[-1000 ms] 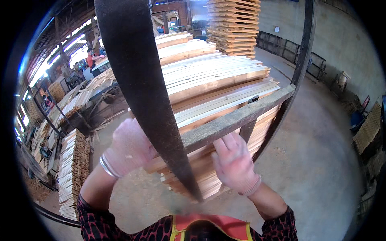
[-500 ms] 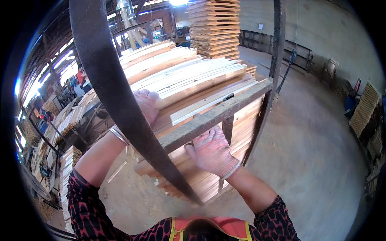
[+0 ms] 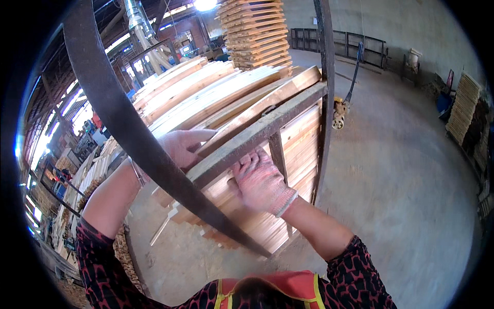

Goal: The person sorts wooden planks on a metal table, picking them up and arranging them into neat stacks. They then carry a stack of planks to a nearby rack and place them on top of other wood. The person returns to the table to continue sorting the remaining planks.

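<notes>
My left hand (image 3: 177, 147), in a pale work glove, is behind the curved dark metal upright (image 3: 110, 98). Its fingers close on the near left end of a wooden plank (image 3: 278, 98), one finger stretched along it. This plank lies tilted on the stack of boards (image 3: 206, 103), close behind the rusty metal crossbar (image 3: 257, 134). My right hand (image 3: 260, 183), gloved too, is below the crossbar against the front of the stack. Its fingers are bent up behind the bar; their tips and whatever they grip are hidden.
A tall pile of slatted boards (image 3: 254, 36) rises behind the stack. A pallet jack (image 3: 339, 110) stands beyond the frame's right post (image 3: 325, 46). More stacked wood (image 3: 463, 103) leans near the right wall. Boards and machinery line the left, with a person in red further back.
The plank nearest the crossbar has been turned up and now lies tilted against it. My left hand has moved down to its near end. My view has shifted to the right.
</notes>
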A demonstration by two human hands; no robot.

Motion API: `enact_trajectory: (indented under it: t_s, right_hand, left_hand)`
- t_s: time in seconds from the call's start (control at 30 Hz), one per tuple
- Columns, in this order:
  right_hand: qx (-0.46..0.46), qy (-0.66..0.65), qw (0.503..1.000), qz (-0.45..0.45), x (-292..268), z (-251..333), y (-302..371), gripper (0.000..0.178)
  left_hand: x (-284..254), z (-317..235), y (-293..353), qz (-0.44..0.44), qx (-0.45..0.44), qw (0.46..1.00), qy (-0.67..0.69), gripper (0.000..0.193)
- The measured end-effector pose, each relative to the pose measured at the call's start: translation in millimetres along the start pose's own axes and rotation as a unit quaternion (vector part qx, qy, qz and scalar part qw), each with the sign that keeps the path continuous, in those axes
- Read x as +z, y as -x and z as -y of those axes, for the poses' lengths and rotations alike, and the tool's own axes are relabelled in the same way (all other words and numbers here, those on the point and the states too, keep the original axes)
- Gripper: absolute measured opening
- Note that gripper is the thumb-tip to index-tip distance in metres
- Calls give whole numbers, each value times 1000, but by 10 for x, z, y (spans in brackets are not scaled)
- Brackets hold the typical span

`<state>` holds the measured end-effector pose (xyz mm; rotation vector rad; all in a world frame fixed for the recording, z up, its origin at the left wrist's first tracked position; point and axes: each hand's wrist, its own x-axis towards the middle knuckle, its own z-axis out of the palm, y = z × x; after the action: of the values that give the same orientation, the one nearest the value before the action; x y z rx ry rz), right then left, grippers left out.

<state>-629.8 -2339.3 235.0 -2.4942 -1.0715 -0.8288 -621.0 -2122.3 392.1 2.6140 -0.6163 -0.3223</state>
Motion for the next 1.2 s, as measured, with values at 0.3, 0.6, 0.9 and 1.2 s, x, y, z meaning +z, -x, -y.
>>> enact_trajectory:
  t_s: [0.3,0.6,0.9,1.2]
  right_hand:
    - [1,-148,974,-173,-216,-232,1035,49]
    - [301,-199,933,1,-53,-139,2412,39]
    - [439,-281,852,55,360,176,2915,41]
    - [419,-320,842,110,339,301,2669,41]
  left_hand:
    - [147,-194,-43,-50,91,946,-306,38]
    - [-60,179,-111,-117,13,915,-387,43]
    - [-151,934,-526,-230,25,941,-248,43]
    - [-786,1392,-744,-116,-116,983,-83,72]
